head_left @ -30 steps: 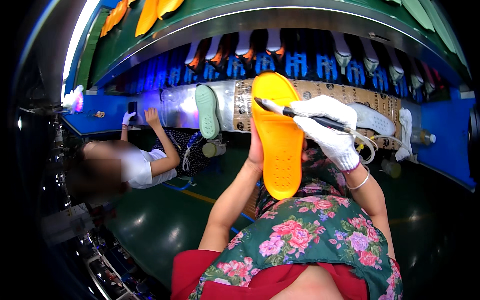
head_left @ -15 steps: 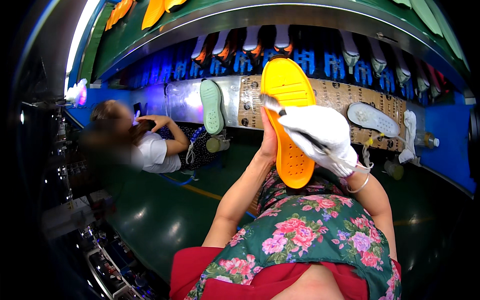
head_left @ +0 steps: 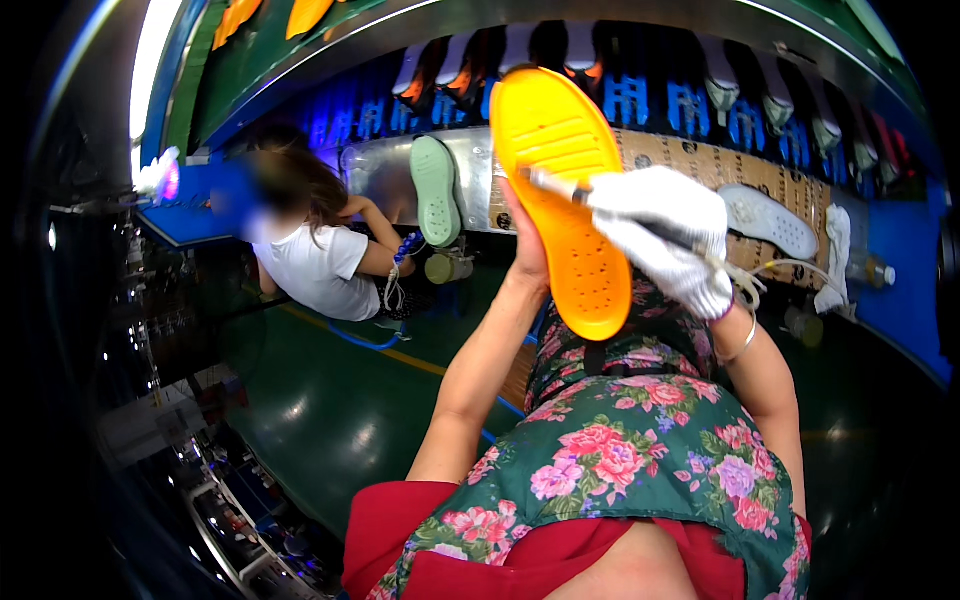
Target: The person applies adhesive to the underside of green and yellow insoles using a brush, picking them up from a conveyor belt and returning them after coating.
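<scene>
A yellow-orange shoe sole (head_left: 560,125) is held up at a tilt, its ridged, hole-dotted inner face toward me. My bare left hand (head_left: 527,240) grips its left edge, fingers mostly hidden behind it. In my right hand (head_left: 665,225), which wears a white knit glove, is a brush (head_left: 560,186). The brush's bristles lie over the sole's left middle part, somewhat blurred; whether they touch cannot be made out. A cord runs near the right wrist.
Beyond lies a bench with cardboard (head_left: 650,150), a pale green sole (head_left: 434,190) and a white sole (head_left: 768,220). Several shoes hang behind on blue holders (head_left: 627,103). A white cloth (head_left: 836,255) and bottle (head_left: 870,270) are at right. A co-worker (head_left: 320,255) sits at left.
The sole sits slightly higher and further left in view. The brush has moved from the sole's left edge inward over its face. The co-worker has turned and lowered an arm.
</scene>
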Demonstrator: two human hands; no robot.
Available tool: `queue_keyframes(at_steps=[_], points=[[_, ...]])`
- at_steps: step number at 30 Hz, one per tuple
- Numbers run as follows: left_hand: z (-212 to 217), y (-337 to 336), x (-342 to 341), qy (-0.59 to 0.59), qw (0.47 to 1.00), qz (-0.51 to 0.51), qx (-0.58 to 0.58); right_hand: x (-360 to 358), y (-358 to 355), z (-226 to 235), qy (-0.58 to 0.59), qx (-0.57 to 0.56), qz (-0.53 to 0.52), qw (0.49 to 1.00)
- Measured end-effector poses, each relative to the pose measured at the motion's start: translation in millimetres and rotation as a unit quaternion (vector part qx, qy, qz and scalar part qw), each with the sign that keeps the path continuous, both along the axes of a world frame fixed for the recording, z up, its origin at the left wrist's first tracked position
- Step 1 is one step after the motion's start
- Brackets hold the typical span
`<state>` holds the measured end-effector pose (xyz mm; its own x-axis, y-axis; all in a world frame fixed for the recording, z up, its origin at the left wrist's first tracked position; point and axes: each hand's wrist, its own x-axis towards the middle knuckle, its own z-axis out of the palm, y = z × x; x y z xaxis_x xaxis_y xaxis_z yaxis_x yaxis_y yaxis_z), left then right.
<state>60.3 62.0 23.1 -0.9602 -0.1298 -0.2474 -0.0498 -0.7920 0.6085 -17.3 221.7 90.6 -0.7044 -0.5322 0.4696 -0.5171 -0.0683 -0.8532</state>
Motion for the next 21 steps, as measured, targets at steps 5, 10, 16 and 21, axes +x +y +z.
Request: queue_keyframes(at_steps=[5, 10, 16, 21], points=[[5.3, -4.7, -10.5, 0.01, 0.999, 0.036, -0.037, 7.0, 1.2, -9.8, 0.154, 0.058, -0.008, 0.986], [0.9, -14.2, -22.8, 0.222, 0.954, -0.153, 0.135, 16.8, 5.3, -3.0, 0.026, -0.012, 0.082, 0.996], [4.0, -22.8, -27.0, 0.101, 0.981, -0.127, 0.103, 22.2, 2.6, -19.3, 0.167, 0.058, -0.005, 0.984], [-1.2, -29.6, -25.6, 0.095, 0.972, -0.087, 0.196, 20.9, 2.5, -13.1, 0.027, -0.065, 0.113, 0.991]])
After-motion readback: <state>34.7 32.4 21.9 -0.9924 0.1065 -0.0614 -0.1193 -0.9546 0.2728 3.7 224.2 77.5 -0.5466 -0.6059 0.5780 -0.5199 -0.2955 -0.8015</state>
